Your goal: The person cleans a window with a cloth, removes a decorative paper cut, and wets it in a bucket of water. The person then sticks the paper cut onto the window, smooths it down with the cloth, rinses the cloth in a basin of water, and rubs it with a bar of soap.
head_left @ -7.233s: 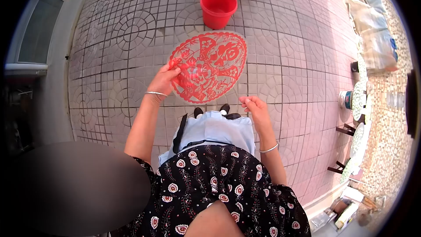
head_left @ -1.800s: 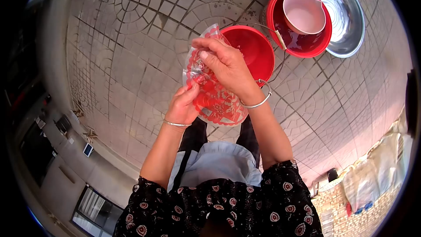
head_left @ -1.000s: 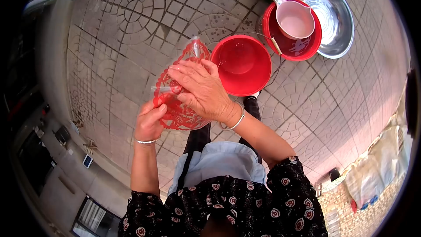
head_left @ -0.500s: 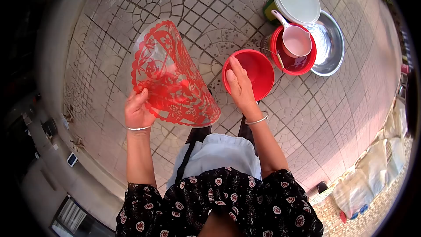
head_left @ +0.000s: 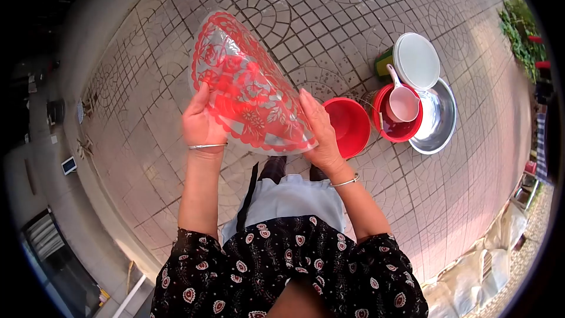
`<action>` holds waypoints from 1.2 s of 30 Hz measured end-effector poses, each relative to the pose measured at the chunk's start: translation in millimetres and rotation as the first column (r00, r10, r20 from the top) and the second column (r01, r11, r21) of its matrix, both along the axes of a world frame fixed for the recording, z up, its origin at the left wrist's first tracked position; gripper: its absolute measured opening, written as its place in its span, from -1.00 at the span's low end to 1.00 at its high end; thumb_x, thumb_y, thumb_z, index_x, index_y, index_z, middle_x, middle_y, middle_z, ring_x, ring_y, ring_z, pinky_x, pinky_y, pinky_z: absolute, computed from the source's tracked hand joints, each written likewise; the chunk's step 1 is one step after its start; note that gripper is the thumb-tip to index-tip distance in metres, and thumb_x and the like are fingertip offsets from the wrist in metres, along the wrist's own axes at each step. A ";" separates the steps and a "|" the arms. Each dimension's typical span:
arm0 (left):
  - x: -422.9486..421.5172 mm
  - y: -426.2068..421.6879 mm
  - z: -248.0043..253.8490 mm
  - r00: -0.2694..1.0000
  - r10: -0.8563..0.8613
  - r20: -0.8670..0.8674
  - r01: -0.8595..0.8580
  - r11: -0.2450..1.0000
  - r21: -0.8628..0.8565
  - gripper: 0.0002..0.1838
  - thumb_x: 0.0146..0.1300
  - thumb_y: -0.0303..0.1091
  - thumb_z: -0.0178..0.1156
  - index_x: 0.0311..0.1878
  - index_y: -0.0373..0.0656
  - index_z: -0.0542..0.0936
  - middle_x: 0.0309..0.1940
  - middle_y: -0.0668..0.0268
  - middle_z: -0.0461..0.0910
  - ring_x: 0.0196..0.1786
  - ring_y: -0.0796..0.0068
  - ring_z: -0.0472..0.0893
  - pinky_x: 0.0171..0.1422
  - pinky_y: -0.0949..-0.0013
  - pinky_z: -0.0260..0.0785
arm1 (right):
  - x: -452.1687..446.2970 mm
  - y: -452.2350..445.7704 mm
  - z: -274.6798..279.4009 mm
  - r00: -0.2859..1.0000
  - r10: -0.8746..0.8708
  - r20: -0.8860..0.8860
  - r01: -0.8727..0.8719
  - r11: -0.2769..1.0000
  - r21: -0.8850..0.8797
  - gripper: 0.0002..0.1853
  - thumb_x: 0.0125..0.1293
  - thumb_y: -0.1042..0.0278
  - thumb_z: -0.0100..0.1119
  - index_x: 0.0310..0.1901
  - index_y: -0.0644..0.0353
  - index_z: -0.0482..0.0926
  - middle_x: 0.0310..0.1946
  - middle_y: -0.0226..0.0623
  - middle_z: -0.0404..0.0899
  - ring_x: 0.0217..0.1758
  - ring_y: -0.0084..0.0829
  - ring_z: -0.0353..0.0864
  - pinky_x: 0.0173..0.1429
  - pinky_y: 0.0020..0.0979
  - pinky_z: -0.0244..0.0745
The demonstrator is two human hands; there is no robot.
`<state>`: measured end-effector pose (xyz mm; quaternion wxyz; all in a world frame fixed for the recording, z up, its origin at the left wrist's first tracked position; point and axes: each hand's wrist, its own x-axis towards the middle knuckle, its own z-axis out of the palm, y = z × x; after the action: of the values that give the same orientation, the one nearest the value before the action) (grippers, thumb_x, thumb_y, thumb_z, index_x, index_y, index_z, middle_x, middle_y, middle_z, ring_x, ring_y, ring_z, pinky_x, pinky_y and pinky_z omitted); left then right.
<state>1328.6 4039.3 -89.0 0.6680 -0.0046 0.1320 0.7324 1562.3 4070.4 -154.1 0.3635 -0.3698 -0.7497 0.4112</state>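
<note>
A clear plastic sheet with a red papercut-style flower pattern (head_left: 253,91) is bent into a curve in front of me, its scalloped border showing. My left hand (head_left: 203,121) grips its lower left edge, thumb on the near face and the other fingers largely hidden. At the right end of the sheet, my right hand (head_left: 322,132) holds the edge, with the fingers pointing up along it and the sheet partly covering the palm. Just beyond the right hand stands a red bucket (head_left: 353,126), nothing visible inside it.
A second red bucket (head_left: 402,135) holds liquid and a pale pink dipper (head_left: 402,104). Behind are a bucket with a white lid (head_left: 416,59) and a shiny metal basin (head_left: 444,115). Patterned paving (head_left: 253,6) lies underfoot; plants (head_left: 522,32) grow at far right.
My right hand has come from open beside the sheet to its right edge. The sheet's right end has shifted rightward. The view has turned, so the buckets and basin appear lower.
</note>
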 end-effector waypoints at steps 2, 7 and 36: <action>-1.0 -17.9 11.4 0.993 0.106 -0.057 -0.108 0.993 -0.046 -0.60 0.46 -0.31 -0.11 0.23 -0.35 0.38 0.26 -0.01 0.40 0.34 -0.01 0.35 0.39 -0.18 0.18 | -12.3 -4.5 6.8 0.992 0.053 -0.113 -0.053 0.999 0.000 -0.32 0.05 0.45 0.36 0.28 0.12 0.40 0.24 -0.17 0.45 0.29 -0.19 0.43 0.28 -0.29 0.28; -7.9 -67.2 35.9 0.776 0.322 -0.542 -0.555 0.758 -0.343 -0.50 0.39 -0.28 0.05 0.31 -0.34 0.30 0.32 -0.03 0.32 0.39 0.06 0.29 0.44 0.00 0.16 | -16.5 15.1 44.6 0.974 0.079 -0.214 -0.074 0.997 0.031 -0.67 0.08 0.58 0.23 -0.06 0.15 0.63 -0.18 -0.24 0.68 -0.14 -0.24 0.62 -0.01 -0.38 0.45; -197.2 -243.4 59.2 -0.578 -0.367 -0.729 -0.762 0.563 0.321 -0.37 -0.04 -0.49 0.27 0.18 -0.37 0.39 0.03 -0.03 0.53 0.08 0.01 0.53 0.19 0.10 0.33 | -410.4 -124.1 157.2 0.481 0.825 0.298 -0.875 0.472 0.107 -0.92 0.03 0.50 0.19 -0.40 0.25 0.63 -0.58 -0.09 0.57 -0.51 -0.11 0.56 -0.40 -0.26 0.46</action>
<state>1131.4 3795.9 -29.8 -0.1398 0.3356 0.8421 0.3983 1151.9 3946.3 3.0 0.0729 0.0617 -0.9110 0.4012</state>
